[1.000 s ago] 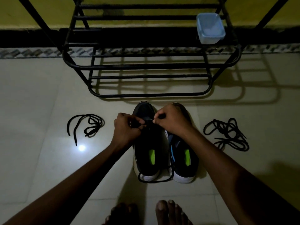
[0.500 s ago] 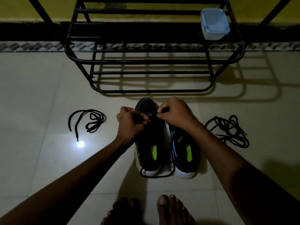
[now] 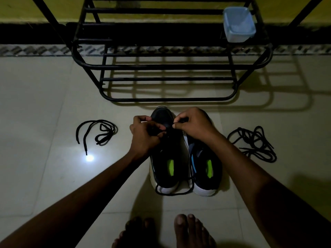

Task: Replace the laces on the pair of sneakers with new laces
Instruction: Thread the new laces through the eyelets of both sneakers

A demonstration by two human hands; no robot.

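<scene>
Two dark sneakers with white soles stand side by side on the floor, toes away from me: the left sneaker (image 3: 167,163) and the right sneaker (image 3: 206,167). My left hand (image 3: 143,135) and my right hand (image 3: 193,124) both pinch a black lace (image 3: 174,193) over the front eyelets of the left sneaker; its slack loops around the heels. A single loose black lace (image 3: 97,131) lies on the floor to the left. A tangled bundle of black laces (image 3: 254,144) lies to the right.
A black metal shoe rack (image 3: 170,68) stands just beyond the sneakers, with a pale blue plastic tub (image 3: 239,24) on its upper right shelf. My bare feet (image 3: 193,231) are at the bottom edge. A bright light spot (image 3: 89,158) reflects off the tiled floor.
Both hands stay on the lace at the left sneaker's front, with small finger shifts. The view has tilted slightly, so everything sits a little higher in frame.
</scene>
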